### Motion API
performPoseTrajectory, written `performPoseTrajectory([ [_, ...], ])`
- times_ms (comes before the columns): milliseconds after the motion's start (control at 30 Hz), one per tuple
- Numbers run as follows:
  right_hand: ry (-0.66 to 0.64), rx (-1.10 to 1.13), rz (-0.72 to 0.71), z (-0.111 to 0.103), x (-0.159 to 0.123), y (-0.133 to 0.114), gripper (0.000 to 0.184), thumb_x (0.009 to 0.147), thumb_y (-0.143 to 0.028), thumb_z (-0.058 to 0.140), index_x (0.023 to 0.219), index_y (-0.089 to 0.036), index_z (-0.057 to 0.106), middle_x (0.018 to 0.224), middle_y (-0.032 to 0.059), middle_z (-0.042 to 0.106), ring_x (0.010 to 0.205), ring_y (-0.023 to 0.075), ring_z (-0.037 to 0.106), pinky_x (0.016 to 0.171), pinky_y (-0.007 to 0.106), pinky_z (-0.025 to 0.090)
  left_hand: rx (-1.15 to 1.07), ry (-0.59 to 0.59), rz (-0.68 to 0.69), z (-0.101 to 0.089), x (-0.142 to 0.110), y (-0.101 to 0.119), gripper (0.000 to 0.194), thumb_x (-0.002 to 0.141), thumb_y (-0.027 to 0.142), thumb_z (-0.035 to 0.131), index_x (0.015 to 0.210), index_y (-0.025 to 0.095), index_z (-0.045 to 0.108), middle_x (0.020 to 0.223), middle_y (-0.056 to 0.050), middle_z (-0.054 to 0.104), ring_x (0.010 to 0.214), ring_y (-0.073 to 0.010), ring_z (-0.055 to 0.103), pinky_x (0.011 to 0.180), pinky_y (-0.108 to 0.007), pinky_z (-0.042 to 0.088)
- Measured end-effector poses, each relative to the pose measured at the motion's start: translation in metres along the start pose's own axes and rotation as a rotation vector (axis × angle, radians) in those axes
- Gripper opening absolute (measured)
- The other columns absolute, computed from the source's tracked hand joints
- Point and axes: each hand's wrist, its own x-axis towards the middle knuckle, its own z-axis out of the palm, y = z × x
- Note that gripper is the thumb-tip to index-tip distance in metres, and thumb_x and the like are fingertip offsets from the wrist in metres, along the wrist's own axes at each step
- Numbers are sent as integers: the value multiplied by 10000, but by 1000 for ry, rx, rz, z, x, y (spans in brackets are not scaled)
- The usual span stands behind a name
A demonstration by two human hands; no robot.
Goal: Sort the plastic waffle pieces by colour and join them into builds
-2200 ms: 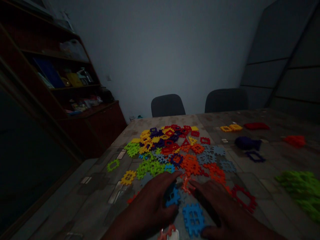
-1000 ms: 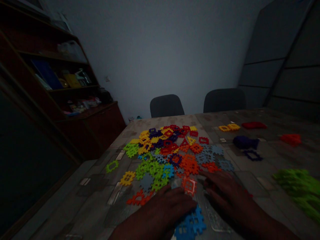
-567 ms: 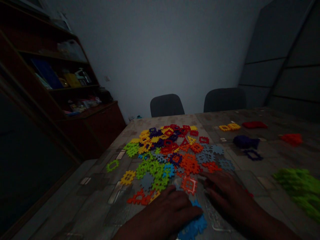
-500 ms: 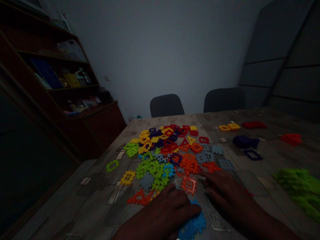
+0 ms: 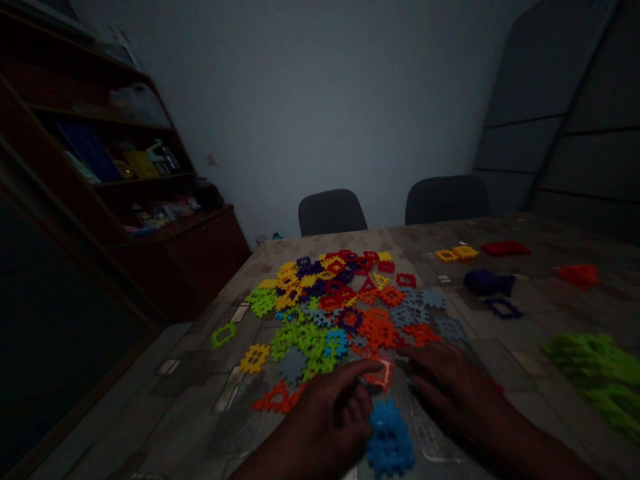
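Observation:
My left hand (image 5: 327, 417) is at the table's near edge. Its forefinger reaches out to an orange-red square frame piece (image 5: 381, 372), and its other fingers curl against a stack of blue toothed pieces (image 5: 391, 438). My right hand (image 5: 447, 388) lies palm down on the table just right of that frame piece, with its fingers spread and nothing in them. Ahead of both hands spreads a heap of flat interlocking plastic pieces (image 5: 345, 300) in yellow, purple, red, orange, green and grey-blue.
Sorted clumps lie to the right: green (image 5: 593, 363), purple (image 5: 486, 283), orange (image 5: 579, 273), red (image 5: 505, 249) and yellow (image 5: 455, 253). Two dark chairs (image 5: 332, 212) stand at the table's far side. A wooden shelf unit (image 5: 120, 193) fills the left.
My left hand has drawn back off the blue pieces, which now show beside its curled fingers, and its forefinger has stretched to the orange-red frame. My right hand has barely moved.

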Motion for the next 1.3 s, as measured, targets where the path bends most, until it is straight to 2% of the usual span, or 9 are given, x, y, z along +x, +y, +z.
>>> performPoseTrajectory([
  [100, 1, 9, 4, 1, 0, 1, 389, 996, -271, 508, 1330, -220, 699, 1117, 138, 764, 1061, 299, 681, 956, 530, 537, -65, 116, 15, 15, 10, -20, 615, 825, 117, 643, 1434, 200, 616, 1028, -64, 722, 886, -189, 686, 793, -293, 534],
  [233, -14, 66, 10, -1, -2, -2, 410, 1017, -310, 487, 1360, -218, 692, 1231, 148, 743, 1148, 308, 669, 1009, 539, 526, 351, 183, 167, 12, 8, -26, 505, 903, 186, 613, 1401, 257, 660, 1320, -99, 722, 1206, -293, 659, 1062, -436, 502],
  [333, -123, 118, 11, -1, -8, -3, 466, 1018, -377, 551, 1463, -261, 626, 1422, 133, 668, 1312, 323, 601, 1110, 560, 470, 548, 190, 195, 1, 2, -19, 465, 945, 180, 539, 1383, 264, 671, 1394, -97, 696, 1278, -302, 634, 1112, -466, 481],
  [433, -261, 158, -48, 1, -18, 1, 768, 919, -440, 746, 1613, -361, 426, 1630, 87, 488, 1494, 359, 424, 1207, 595, 358, 616, 133, 143, -6, -2, -10, 452, 928, 171, 550, 1354, 254, 679, 1353, -102, 721, 1229, -309, 669, 1074, -477, 514],
  [500, -311, 162, -122, 2, -22, 1, 982, 841, -469, 839, 1658, -402, 296, 1687, 74, 404, 1529, 382, 364, 1214, 603, 349, 641, 114, 97, -8, -3, -6, 440, 925, 172, 558, 1337, 266, 683, 1332, -94, 734, 1206, -313, 683, 1052, -477, 527],
  [567, -304, 140, -210, 0, -23, -5, 1077, 823, -492, 860, 1676, -412, 208, 1677, 81, 423, 1494, 382, 422, 1190, 581, 397, 661, 130, 61, -11, -3, -4, 431, 929, 176, 553, 1326, 276, 689, 1321, -88, 741, 1194, -310, 691, 1034, -463, 535],
  [733, -162, 82, -337, -9, -14, -32, 1205, 825, -379, 872, 1683, -435, 27, 1441, 51, 665, 1222, 329, 658, 1069, 483, 525, 687, 251, 59, -25, 3, -12, 386, 968, 238, 536, 1312, 249, 709, 1278, -113, 753, 1156, -320, 703, 996, -474, 551],
  [1067, -95, -20, -331, -6, -13, -40, 1021, 869, -299, 749, 1694, -383, 154, 1388, 59, 691, 1196, 330, 660, 1034, 473, 528, 733, 378, 166, -52, 19, -37, 380, 985, 247, 512, 1295, 192, 726, 1254, -159, 760, 1157, -341, 707, 1006, -526, 551],
  [1300, -40, -82, -400, -4, -13, -44, 1026, 900, -405, 733, 1698, -388, 88, 1362, 35, 723, 1147, 312, 694, 996, 427, 555, 760, 349, 185, -63, 28, -51, 567, 945, 295, 587, 1492, 145, 572, 1495, -186, 610, 1376, -373, 562, 1163, -566, 429],
])
